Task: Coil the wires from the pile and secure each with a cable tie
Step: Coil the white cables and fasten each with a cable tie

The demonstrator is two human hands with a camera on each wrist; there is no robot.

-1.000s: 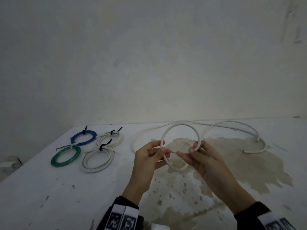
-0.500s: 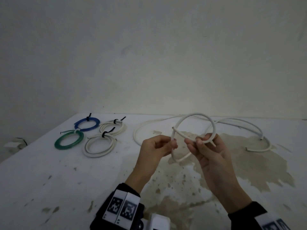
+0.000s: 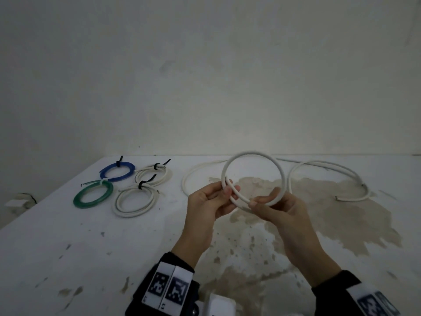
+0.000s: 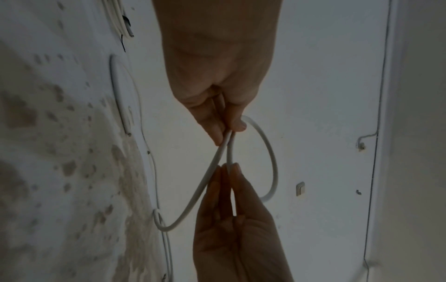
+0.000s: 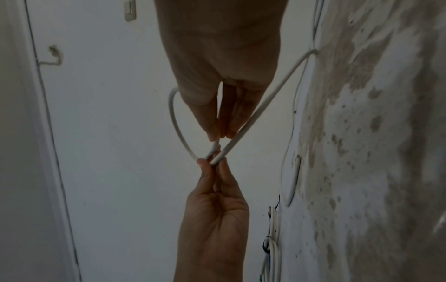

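Note:
A white wire (image 3: 250,153) is bent into one round loop held upright above the table. My left hand (image 3: 227,189) pinches the loop's left side, where two strands cross. My right hand (image 3: 259,201) pinches the loop's lower edge. In the left wrist view the left hand (image 4: 226,131) and right hand (image 4: 226,167) grip the wire (image 4: 271,152) close together. The right wrist view shows the right hand (image 5: 219,135) above the left hand (image 5: 212,162) on the wire (image 5: 175,118). The wire's loose tail (image 3: 319,166) lies curved on the table behind.
On the white, stained table (image 3: 68,247) at the left lie several tied coils: a blue coil (image 3: 117,171), a green coil (image 3: 93,197) and two white coils (image 3: 152,174) (image 3: 134,199) with black ties. A wall stands right behind the table.
The loop has turned from tilted to facing me and is wider. My right hand has slid to the loop's lower edge, while my left hand pinches the crossing strands.

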